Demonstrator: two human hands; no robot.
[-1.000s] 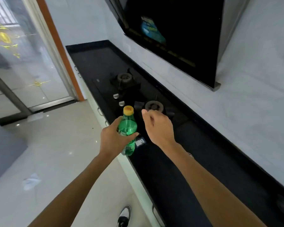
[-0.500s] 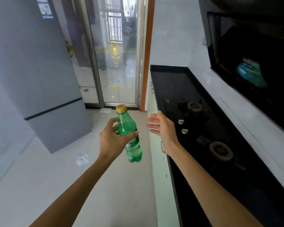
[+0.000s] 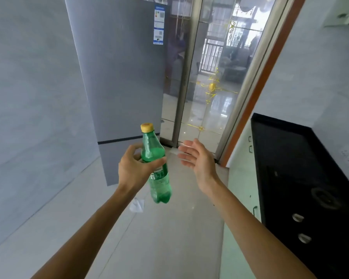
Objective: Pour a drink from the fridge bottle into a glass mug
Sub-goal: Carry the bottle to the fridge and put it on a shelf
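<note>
The left hand point(image 3: 136, 170) grips the green bottle point(image 3: 156, 168) around its shoulder, upright and capped, likely so nothing spills. The right hand point(image 3: 197, 162) hangs spread beside it, holding nothing, probably ready for the fridge point(image 3: 121, 77) ahead.

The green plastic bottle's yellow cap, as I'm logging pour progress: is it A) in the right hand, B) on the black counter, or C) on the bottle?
C: the yellow cap sits atop the green plastic bottle that the left hand grips; the right hand is empty, fingers spread.
</note>
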